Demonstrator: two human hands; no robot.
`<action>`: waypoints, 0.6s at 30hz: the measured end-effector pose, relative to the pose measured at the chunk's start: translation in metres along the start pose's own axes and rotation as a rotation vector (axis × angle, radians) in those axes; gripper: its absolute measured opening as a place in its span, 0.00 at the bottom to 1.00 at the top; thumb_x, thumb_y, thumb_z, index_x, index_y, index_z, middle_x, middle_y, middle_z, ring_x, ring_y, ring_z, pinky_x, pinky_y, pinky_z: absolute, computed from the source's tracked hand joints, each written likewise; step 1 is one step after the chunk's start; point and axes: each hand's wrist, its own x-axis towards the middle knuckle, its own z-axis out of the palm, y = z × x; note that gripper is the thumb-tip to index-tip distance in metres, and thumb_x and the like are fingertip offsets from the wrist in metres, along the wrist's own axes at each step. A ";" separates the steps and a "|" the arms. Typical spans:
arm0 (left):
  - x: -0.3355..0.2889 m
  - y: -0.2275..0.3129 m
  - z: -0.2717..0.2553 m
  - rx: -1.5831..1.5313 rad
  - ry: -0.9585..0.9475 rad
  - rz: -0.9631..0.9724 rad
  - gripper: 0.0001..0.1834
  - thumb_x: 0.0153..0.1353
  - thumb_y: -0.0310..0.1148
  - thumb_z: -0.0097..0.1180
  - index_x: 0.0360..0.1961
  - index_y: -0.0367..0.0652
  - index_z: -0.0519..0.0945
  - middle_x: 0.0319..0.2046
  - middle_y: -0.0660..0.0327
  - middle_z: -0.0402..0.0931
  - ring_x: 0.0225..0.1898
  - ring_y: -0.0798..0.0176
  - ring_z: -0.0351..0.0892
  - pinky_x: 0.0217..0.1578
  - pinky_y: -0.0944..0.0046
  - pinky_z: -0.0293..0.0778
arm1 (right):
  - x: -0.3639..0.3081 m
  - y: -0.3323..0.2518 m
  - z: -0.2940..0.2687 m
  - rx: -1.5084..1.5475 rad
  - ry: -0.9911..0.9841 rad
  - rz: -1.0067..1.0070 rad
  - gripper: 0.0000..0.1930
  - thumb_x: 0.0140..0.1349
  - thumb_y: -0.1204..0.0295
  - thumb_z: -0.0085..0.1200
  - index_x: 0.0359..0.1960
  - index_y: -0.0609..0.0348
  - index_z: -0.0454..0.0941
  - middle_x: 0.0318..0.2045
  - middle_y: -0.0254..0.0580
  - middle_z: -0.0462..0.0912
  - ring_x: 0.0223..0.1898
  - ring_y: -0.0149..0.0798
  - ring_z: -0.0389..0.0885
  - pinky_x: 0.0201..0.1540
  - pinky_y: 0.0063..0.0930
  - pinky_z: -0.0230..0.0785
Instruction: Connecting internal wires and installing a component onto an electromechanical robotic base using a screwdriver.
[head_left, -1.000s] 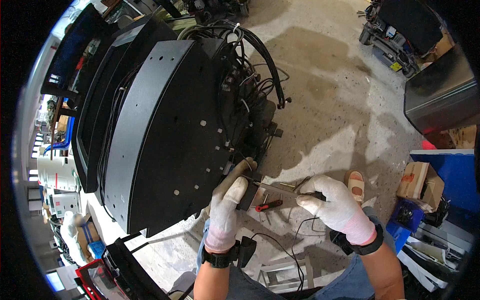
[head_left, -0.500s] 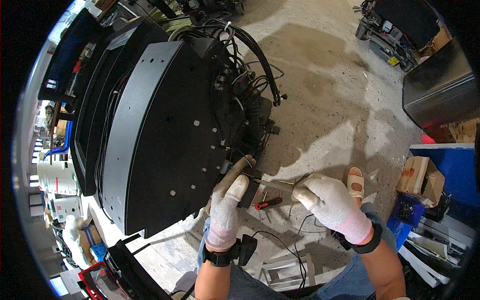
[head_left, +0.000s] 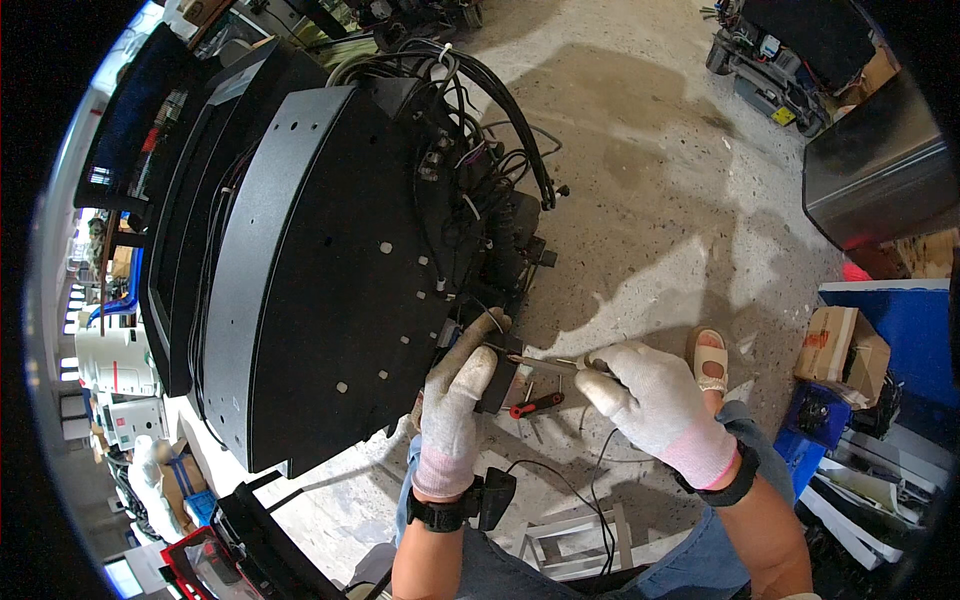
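A large black machine housing [head_left: 335, 300] with a curved panel lies in front of me, cables bunched at its far right. My left hand [head_left: 455, 400], in a whitish glove with a pink cuff, is at its lower right edge. Its thumb and index finger are closed around a small part I cannot make out, beside a small dark block [head_left: 493, 388]. My right hand [head_left: 645, 400], gloved alike, pinches a slim grey metal tool [head_left: 548, 366]. The tool's tip points left, close to the left fingertips. Its exact kind is unclear.
A red-and-black folding hex key set [head_left: 537, 405] lies on the floor below the tool. A cable bundle [head_left: 510, 95] arches over the floor. At right stand an open cardboard box [head_left: 830, 345] and a dark metal cabinet [head_left: 875, 180]. A small grey stool [head_left: 575, 545] is between my legs.
My right hand has shifted slightly left and up with the metal tool. My left hand has stayed at the same spot. The view has shifted slightly.
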 end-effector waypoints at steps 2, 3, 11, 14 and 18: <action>0.000 0.000 0.000 -0.011 0.000 -0.028 0.32 0.56 0.48 0.43 0.54 0.31 0.64 0.45 0.53 0.70 0.38 0.64 0.74 0.41 0.68 0.69 | -0.001 0.004 -0.002 -0.070 -0.057 -0.031 0.10 0.53 0.64 0.52 0.24 0.59 0.73 0.23 0.47 0.74 0.26 0.50 0.74 0.28 0.36 0.66; 0.001 0.000 -0.001 0.034 -0.009 -0.039 0.32 0.56 0.48 0.43 0.54 0.31 0.64 0.44 0.53 0.71 0.36 0.64 0.74 0.40 0.68 0.69 | 0.000 0.004 -0.002 -0.070 -0.056 -0.030 0.10 0.53 0.64 0.52 0.24 0.59 0.73 0.23 0.47 0.74 0.26 0.50 0.74 0.28 0.36 0.66; 0.001 -0.001 0.007 -0.011 0.025 -0.013 0.31 0.57 0.47 0.42 0.54 0.31 0.64 0.43 0.53 0.72 0.35 0.63 0.75 0.39 0.69 0.69 | 0.001 0.008 0.004 0.062 0.076 -0.025 0.07 0.49 0.70 0.56 0.28 0.55 0.73 0.22 0.44 0.74 0.26 0.48 0.76 0.28 0.36 0.67; 0.002 -0.001 0.008 -0.018 0.039 0.004 0.32 0.57 0.47 0.42 0.54 0.31 0.64 0.43 0.53 0.72 0.37 0.63 0.75 0.39 0.69 0.69 | 0.000 0.007 0.005 0.049 0.031 0.050 0.09 0.49 0.68 0.57 0.30 0.54 0.72 0.22 0.43 0.75 0.25 0.48 0.76 0.27 0.36 0.67; 0.003 -0.003 0.004 0.002 0.027 -0.006 0.32 0.56 0.49 0.42 0.54 0.32 0.64 0.44 0.53 0.71 0.38 0.64 0.74 0.39 0.69 0.69 | 0.001 0.003 0.005 0.048 0.076 -0.069 0.08 0.50 0.67 0.56 0.30 0.55 0.72 0.22 0.44 0.75 0.25 0.48 0.76 0.26 0.36 0.67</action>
